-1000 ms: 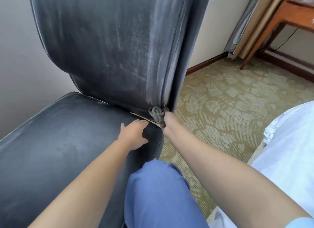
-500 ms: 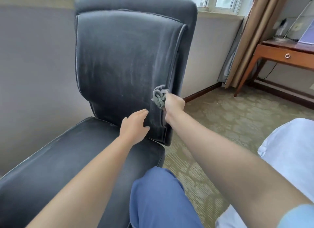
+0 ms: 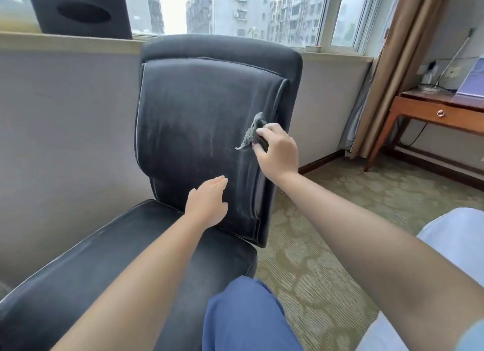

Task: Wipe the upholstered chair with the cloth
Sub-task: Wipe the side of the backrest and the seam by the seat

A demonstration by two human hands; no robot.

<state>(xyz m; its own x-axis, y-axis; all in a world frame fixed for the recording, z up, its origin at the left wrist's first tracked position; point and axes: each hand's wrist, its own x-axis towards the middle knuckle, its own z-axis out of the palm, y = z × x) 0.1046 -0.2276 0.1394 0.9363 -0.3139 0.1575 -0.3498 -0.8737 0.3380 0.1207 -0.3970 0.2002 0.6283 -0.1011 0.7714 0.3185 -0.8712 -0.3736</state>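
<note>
Left arm extended, left hand flat with fingers together, palm on the lower backrest, right arm reaching higher, right hand curled with fingers pinched closed on the cloth near the backrest's right edge

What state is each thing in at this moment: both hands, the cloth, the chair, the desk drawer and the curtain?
Right hand: closed on the cloth, at the backrest's right edge.
Left hand: open, flat against the lower backrest.
Cloth: bunched, pressed to the backrest.
Chair: upright, its dark upholstery streaked pale.
Desk drawer: shut.
Curtain: drawn aside, window uncovered.
</note>
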